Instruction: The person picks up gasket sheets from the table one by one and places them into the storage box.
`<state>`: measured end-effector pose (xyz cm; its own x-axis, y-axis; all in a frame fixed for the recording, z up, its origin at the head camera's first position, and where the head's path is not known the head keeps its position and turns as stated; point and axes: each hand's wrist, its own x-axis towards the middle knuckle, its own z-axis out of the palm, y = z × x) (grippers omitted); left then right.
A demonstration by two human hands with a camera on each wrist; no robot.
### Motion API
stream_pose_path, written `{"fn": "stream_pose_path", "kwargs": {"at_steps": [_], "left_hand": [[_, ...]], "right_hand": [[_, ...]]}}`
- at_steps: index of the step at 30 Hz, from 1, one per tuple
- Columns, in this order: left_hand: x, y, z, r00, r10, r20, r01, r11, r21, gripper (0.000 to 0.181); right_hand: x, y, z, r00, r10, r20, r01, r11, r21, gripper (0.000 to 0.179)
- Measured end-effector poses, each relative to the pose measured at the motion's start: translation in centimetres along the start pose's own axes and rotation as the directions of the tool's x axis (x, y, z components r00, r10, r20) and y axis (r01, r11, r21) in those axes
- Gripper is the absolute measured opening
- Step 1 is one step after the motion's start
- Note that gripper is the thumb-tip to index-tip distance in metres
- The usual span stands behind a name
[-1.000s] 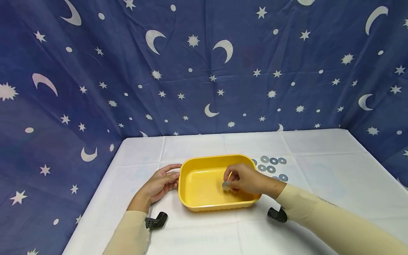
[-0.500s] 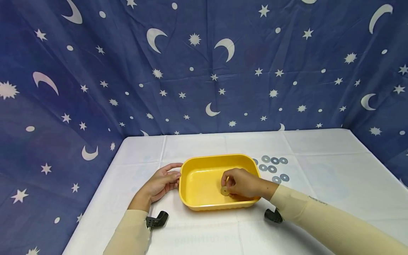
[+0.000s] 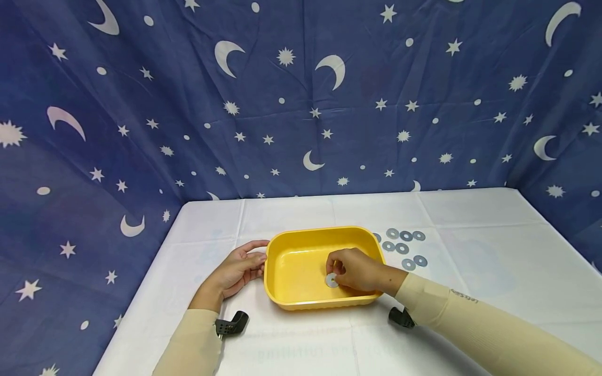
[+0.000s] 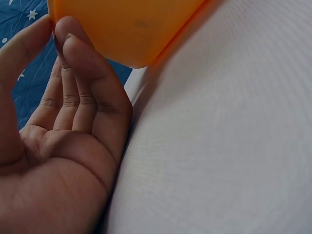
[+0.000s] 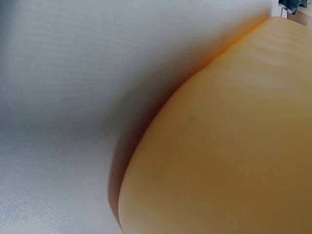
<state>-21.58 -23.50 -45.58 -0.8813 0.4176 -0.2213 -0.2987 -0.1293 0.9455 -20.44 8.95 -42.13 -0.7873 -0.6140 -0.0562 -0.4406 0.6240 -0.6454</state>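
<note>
A shallow yellow plastic tray with rounded corners stands on the table. My left hand holds it at the left end, thumb and fingertips against the wall and rim; the left wrist view shows the fingers bent against the orange-looking wall. Inside the tray, at the right, my right hand pinches a flat metal washer between thumb and fingers, low over the tray floor. The right wrist view shows only the tray's outer wall; the right hand is out of that view.
Several loose grey washers lie on the white tablecloth just right of the tray, one partly hidden behind its rim. A blue curtain with moons and stars hangs behind and at the sides.
My right hand has moved slightly left and down within the tray, and the washer in its grip has tilted. The left hand and the tray have stayed in place.
</note>
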Motion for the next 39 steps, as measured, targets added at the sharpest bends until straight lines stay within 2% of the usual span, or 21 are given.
{"fn": "stream_pose_path", "kwargs": {"at_steps": [11, 19, 23, 30, 33, 39], "left_hand": [[-0.1, 0.0, 0.0, 1.000, 0.003, 0.001, -0.003, 1.000, 0.007, 0.056], [-0.2, 0.0, 0.1, 1.000, 0.003, -0.005, -0.003, 1.000, 0.010, 0.055], [-0.2, 0.1, 0.2, 1.000, 0.000, -0.007, 0.001, 1.000, 0.013, 0.055], [-0.3, 0.1, 0.1, 1.000, -0.002, -0.011, 0.003, 1.000, 0.025, 0.055], [-0.3, 0.1, 0.0, 1.000, -0.005, -0.016, 0.006, 1.000, 0.031, 0.056], [-0.1, 0.1, 0.0, 1.000, -0.002, -0.008, 0.002, 1.000, 0.030, 0.056]], "right_hand": [[0.1, 0.1, 0.2, 1.000, -0.009, 0.002, 0.009, 1.000, -0.029, 0.016], [0.0, 0.0, 0.1, 1.000, -0.016, 0.003, 0.016, 1.000, 0.000, 0.014], [-0.2, -0.3, 0.0, 0.998, -0.051, -0.042, 0.049, 0.998, -0.050, 0.013], [-1.1, -1.0, -0.3, 0.981, -0.142, -0.129, 0.121, 0.980, -0.158, 0.012], [-1.5, -1.3, -0.4, 0.976, -0.151, -0.155, 0.127, 0.980, -0.155, 0.012], [-3.3, -1.4, -1.3, 0.968, -0.113, -0.223, 0.090, 0.990, -0.109, 0.014]]}}
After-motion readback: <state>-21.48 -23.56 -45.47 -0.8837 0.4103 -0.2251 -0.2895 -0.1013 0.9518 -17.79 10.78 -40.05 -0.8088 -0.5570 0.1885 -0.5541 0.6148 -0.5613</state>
